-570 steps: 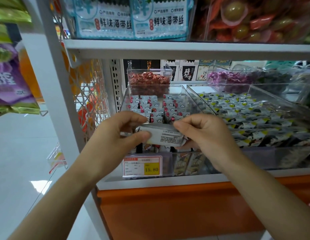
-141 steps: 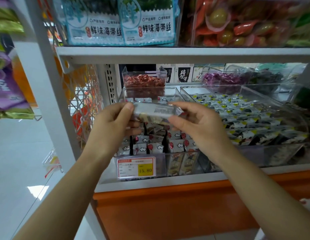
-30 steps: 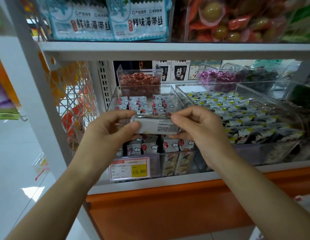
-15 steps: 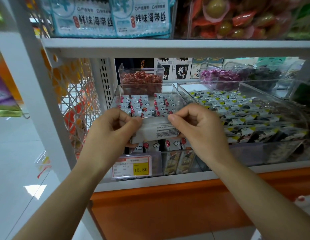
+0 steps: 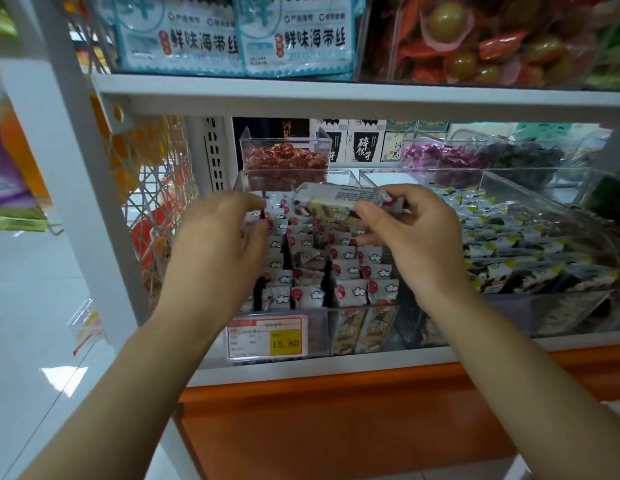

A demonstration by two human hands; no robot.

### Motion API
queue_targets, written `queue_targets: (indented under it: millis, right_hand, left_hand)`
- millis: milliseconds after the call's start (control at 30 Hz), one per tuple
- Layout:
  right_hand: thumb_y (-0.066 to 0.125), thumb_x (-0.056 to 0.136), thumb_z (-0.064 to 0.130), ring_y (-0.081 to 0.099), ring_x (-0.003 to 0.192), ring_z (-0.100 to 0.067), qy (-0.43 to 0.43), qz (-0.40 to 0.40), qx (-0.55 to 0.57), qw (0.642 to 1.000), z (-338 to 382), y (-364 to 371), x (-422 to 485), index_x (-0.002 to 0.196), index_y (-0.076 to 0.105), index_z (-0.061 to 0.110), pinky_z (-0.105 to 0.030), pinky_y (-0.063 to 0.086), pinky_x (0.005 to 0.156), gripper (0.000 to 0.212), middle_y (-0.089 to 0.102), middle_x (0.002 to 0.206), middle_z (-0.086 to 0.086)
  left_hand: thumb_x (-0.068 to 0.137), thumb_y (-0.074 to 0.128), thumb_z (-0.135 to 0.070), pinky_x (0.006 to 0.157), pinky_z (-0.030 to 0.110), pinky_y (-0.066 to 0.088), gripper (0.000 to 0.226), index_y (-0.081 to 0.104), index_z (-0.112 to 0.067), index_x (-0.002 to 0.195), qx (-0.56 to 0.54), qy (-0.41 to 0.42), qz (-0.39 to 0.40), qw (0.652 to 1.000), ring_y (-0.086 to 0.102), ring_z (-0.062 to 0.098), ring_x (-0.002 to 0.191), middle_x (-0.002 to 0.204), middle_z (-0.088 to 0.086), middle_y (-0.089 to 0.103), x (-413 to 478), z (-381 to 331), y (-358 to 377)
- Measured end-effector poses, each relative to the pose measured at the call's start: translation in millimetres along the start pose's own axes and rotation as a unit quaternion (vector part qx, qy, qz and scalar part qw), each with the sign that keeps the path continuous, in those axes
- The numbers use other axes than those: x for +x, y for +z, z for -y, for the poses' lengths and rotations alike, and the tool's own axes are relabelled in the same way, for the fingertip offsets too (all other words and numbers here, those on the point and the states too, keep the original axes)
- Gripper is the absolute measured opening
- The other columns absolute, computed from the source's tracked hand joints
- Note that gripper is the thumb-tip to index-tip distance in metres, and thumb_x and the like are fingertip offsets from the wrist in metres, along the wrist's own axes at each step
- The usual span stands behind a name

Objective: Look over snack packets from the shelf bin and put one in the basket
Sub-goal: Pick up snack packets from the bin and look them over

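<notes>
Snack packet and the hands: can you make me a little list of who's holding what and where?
snack packet: held up above the bin, small print showing
right hand: pinches the packet's right end
left hand: beside the packet, holding nothing
bin: clear, full of white packets
price tag: 15.80, on the bin's front

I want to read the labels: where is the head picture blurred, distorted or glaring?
Head view: price tag digits sharp; fine print on the packet in the right hand smeared; white upright leans, likely from the wide lens; a glare patch on the floor.
</notes>
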State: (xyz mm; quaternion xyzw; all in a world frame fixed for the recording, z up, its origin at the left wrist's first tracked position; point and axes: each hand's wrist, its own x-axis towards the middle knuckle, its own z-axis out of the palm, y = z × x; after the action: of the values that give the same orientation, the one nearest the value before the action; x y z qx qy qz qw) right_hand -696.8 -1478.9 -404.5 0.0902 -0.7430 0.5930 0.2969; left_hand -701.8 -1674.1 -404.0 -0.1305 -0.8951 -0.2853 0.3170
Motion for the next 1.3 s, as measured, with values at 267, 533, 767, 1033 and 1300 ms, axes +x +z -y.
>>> queue_targets:
  millis: [267, 533, 767, 1033, 1300]
  right_hand:
    - [0.067, 0.085, 0.021, 0.065, 0.078, -0.026, -0.026, 0.045, -0.106, 0.993, -2.6, 34.4, 38.8, 0.092, 0.054, 0.011, -0.049, 0.054, 0.073, 0.018, 0.059, 0.087, -0.002]
    - [0.072, 0.08, 0.029, 0.049, 0.081, -0.011, -0.087, 0.186, -0.257, 0.944, -21.0, 75.0, 70.5, 0.09, 0.056, 0.01, -0.019, 0.035, 0.06, 0.026, 0.052, 0.084, 0.005]
    - [0.054, 0.093, 0.02, 0.059, 0.085, -0.026, -0.088, 0.333, -0.35, 0.871, -36.6, 97.3, 69.3, 0.093, 0.065, 0.002, -0.038, 0.048, 0.076, 0.022, 0.065, 0.091, -0.011]
    - [0.046, 0.09, -0.001, 0.062, 0.093, -0.019, -0.046, 0.244, -0.288, 0.925, -43.6, 94.2, 92.0, 0.103, 0.064, 0.011, -0.03, 0.048, 0.078, 0.025, 0.066, 0.105, -0.009]
    - [0.065, 0.085, 0.02, 0.044, 0.114, -0.022, -0.103, 0.29, -0.478, 0.823, -48.2, 112.8, 105.8, 0.089, 0.07, 0.018, -0.033, 0.041, 0.087, 0.007, 0.064, 0.105, -0.001]
  left_hand:
    - [0.088, -0.001, -0.048, 0.11, 0.056, -0.011, 0.065, 0.022, -0.029, 0.146, 0.256, 0.062, 0.206, 0.943, -0.004, 0.012, 0.144, 0.156, -0.009, 0.017, -3.0, 4.8, 17.8]
    - [0.091, 0.001, -0.047, 0.112, 0.056, -0.009, 0.062, 0.034, -0.03, 0.141, 0.287, 0.097, 0.228, 0.925, 0.005, 0.01, 0.144, 0.152, -0.012, 0.028, -4.5, 8.8, 16.1]
    - [0.089, 0.0, -0.048, 0.109, 0.055, -0.014, 0.062, 0.026, -0.033, 0.143, 0.252, 0.093, 0.223, 0.937, -0.008, 0.008, 0.144, 0.155, -0.014, 0.014, -4.4, 16.9, 7.5]
    - [0.091, 0.008, -0.048, 0.109, 0.054, -0.014, 0.057, 0.032, -0.032, 0.14, 0.232, 0.085, 0.227, 0.942, -0.011, 0.006, 0.143, 0.156, -0.013, 0.014, -6.0, 22.2, 0.9]
    - [0.097, 0.021, -0.045, 0.111, 0.052, -0.011, 0.048, 0.033, -0.03, 0.14, 0.215, 0.081, 0.223, 0.947, -0.01, 0.007, 0.143, 0.154, -0.012, 0.017, -4.7, 26.7, -1.2]
